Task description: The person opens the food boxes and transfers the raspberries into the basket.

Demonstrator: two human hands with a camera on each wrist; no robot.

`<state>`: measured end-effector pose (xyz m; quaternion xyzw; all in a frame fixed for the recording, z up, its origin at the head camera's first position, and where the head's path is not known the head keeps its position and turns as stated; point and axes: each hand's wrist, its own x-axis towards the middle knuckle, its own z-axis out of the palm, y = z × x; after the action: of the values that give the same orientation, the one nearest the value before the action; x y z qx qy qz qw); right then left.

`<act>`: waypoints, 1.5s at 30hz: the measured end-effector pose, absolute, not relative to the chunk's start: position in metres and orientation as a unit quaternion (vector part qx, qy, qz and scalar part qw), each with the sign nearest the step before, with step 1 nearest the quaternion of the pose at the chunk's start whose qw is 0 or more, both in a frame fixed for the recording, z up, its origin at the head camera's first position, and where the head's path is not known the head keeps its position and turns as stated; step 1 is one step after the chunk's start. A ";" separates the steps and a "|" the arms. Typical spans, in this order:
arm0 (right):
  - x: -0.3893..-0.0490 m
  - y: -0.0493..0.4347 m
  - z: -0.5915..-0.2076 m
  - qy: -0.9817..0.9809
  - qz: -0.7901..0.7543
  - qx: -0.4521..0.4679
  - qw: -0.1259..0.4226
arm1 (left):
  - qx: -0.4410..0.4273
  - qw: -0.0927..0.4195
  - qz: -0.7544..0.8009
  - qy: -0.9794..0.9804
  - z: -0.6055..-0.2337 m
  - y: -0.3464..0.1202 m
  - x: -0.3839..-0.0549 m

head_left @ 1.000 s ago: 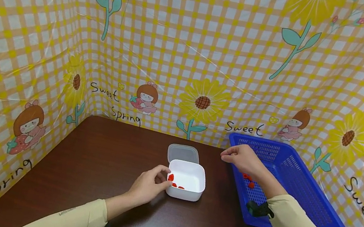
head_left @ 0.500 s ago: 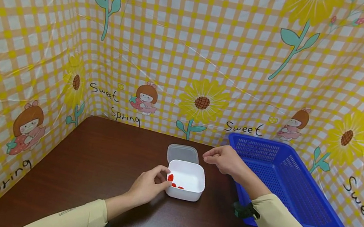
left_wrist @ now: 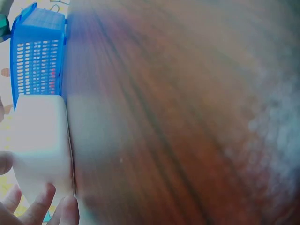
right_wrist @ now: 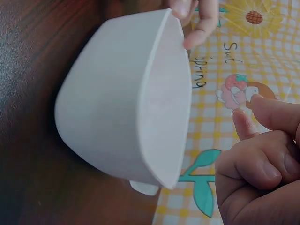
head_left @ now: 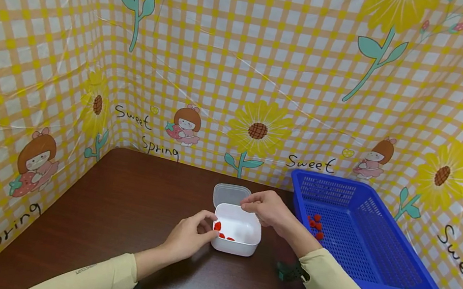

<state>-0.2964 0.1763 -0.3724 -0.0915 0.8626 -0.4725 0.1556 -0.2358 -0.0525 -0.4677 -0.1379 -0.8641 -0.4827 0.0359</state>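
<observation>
A white plastic box (head_left: 234,247), lidless on top, stands on the dark table with several small red pieces (head_left: 217,226) at its left inside. My left hand (head_left: 191,234) grips its left side, thumb at the front corner and fingers at the rim; the left wrist view also has the box (left_wrist: 40,136) beside the fingers. Over the box's back right rim hovers my right hand (head_left: 268,209), thumb and forefinger brought together. In the right wrist view the right hand's (right_wrist: 260,164) other fingers are curled; I cannot tell whether something small sits between the fingertips.
Behind the box lies a translucent lid (head_left: 229,195). A blue perforated basket (head_left: 399,246) stands on the right, with several red berry-like pieces (head_left: 316,225) near its left wall. A checked sunflower cloth (head_left: 227,61) hangs around the back and sides of the table (head_left: 131,209).
My right hand has moved left from over the basket's edge to above the white box, uncovering the red pieces in the basket. The left hand and the box have stayed in place.
</observation>
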 end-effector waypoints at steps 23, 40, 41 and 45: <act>-0.291 0.143 -0.420 0.866 -0.464 -0.081 0.166 | -0.135 0.042 -0.483 -0.864 -0.469 -0.051 -0.235; -0.293 0.130 -0.438 0.890 -0.431 -0.077 0.128 | -0.144 0.046 -0.485 -0.861 -0.469 -0.052 -0.235; -0.293 0.130 -0.438 0.889 -0.432 -0.080 0.130 | -0.144 0.046 -0.485 -0.861 -0.469 -0.052 -0.235; -0.291 0.128 -0.439 0.885 -0.437 -0.087 0.134 | -0.143 0.048 -0.484 -0.862 -0.470 -0.053 -0.235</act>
<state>-0.2908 0.1279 -0.4390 -0.0871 0.8851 -0.4372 0.1335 -0.2350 -0.0526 -0.4699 -0.1428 -0.8618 -0.4844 0.0479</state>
